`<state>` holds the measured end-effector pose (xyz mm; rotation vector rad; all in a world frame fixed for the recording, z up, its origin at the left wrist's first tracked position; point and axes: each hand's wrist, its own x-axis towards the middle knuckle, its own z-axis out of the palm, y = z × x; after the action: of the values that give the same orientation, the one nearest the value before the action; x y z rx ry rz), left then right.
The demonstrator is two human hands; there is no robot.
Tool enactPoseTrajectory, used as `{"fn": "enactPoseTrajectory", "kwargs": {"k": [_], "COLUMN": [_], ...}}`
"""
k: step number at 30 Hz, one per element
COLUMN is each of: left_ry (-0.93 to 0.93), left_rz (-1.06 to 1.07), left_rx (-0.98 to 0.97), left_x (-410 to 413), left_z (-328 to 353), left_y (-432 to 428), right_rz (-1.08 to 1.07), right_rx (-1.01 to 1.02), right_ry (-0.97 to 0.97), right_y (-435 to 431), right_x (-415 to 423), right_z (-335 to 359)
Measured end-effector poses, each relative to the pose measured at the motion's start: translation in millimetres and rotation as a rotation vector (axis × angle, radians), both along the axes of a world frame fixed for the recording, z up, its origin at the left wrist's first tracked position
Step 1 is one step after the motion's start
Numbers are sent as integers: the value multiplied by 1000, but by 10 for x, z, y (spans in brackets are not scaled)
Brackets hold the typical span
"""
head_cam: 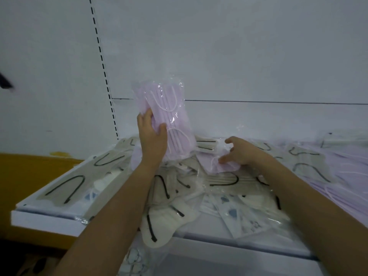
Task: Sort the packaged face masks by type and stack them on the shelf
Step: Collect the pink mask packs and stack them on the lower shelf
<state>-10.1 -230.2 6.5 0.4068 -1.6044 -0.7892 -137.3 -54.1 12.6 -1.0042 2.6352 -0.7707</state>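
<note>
My left hand [152, 136] grips a clear packet of pink face masks [169, 114], held upright above the pile. My right hand [240, 151] hovers with fingers spread, its fingertips touching a second pink mask packet [223, 166] lying on the heap. Below lies a jumble of beige packets with black ear loops [225, 181], white packets with black loops [159, 224] and white packets with a blue print [237, 214]. All rest on a white shelf [45, 222].
More pink mask packets [346, 174] are spread at the right end of the shelf. Beige packets [67, 186] lie along the left end. The white back panel has a slotted upright [105, 76]. A yellow surface [25, 174] sits left of the shelf.
</note>
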Motion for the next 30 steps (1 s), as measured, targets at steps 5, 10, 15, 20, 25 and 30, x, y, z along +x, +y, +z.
{"fn": "enactPoseTrajectory", "kwargs": {"k": [5,10,15,20,25,30], "left_ry": [-5,15,-115,-117,-93,-45], "left_rz": [-29,-128,-213,-492,-422,-477], "left_rx": [8,-77,23,81,-103,-205], "left_x": [-18,15,50,53,29,46], "left_z": [-34,-55,10,115,204,505], "left_y": [-9,6,120,283,337,299], "right_rz": [-71,-210,-15,154,156,234], "right_rx": [-276,-797,-1255,-940,-780,-797], "right_ry": [-14,350,-100,127,153,-87], "right_y": [154,316,310,24,-105,-174], "right_x": [-132,-208,39,312,316,323], "right_z": [18,120,314,146,223,616]}}
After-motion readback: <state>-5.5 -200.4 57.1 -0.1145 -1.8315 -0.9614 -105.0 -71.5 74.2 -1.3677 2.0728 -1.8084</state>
